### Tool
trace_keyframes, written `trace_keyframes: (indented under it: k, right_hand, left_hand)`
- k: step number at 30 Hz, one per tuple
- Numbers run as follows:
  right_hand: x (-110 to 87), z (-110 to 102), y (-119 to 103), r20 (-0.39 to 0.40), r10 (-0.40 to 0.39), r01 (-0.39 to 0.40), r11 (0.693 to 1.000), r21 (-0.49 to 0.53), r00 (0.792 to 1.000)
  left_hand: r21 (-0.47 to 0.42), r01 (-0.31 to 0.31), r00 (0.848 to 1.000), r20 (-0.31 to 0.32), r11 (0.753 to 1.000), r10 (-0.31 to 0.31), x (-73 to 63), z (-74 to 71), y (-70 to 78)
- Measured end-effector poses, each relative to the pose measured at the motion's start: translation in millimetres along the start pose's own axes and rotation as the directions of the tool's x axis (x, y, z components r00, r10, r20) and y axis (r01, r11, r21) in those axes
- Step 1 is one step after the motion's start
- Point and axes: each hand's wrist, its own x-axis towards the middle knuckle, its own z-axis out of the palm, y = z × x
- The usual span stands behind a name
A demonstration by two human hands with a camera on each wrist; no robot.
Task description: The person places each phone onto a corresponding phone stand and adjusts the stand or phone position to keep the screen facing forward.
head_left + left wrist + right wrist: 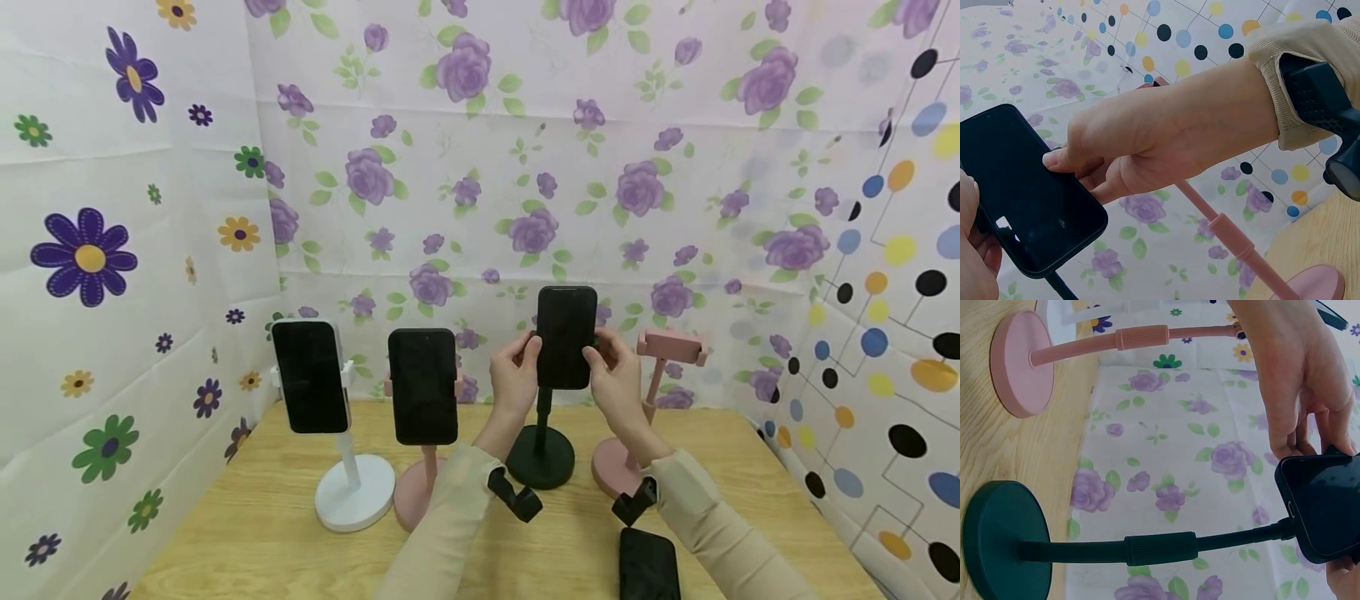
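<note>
A black smartphone (566, 337) stands upright at the head of a dark green phone stand (542, 454), its dark screen toward me. My left hand (513, 371) grips its left edge, thumb at the front and fingers behind. On the opposite edge my right hand (617, 379) holds it the same way, with the thumb (1055, 160) lying on the screen's border. The stand's clamp is hidden behind the phone. In the right wrist view the green stem (1160, 549) runs up to the phone's back.
To the left, a white stand (355, 492) and a pink stand (416, 492) each carry a phone. A second pink stand (671, 344) with an unloaded clamp is behind my right forearm. Another phone (648, 562) lies at the wooden table's front. Patterned cloth walls surround the table.
</note>
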Motion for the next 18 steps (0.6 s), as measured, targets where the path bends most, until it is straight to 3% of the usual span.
trace_keyframes:
  k: [18]
  right_hand:
    - [-1.9, 0.7, -1.9, 0.013, -0.01, 0.009, 1.0, 0.014, 1.0]
  left_hand:
    - [0.002, 0.016, 1.0, -0.004, 1.0, -0.016, -2.3, -3.4, 0.3]
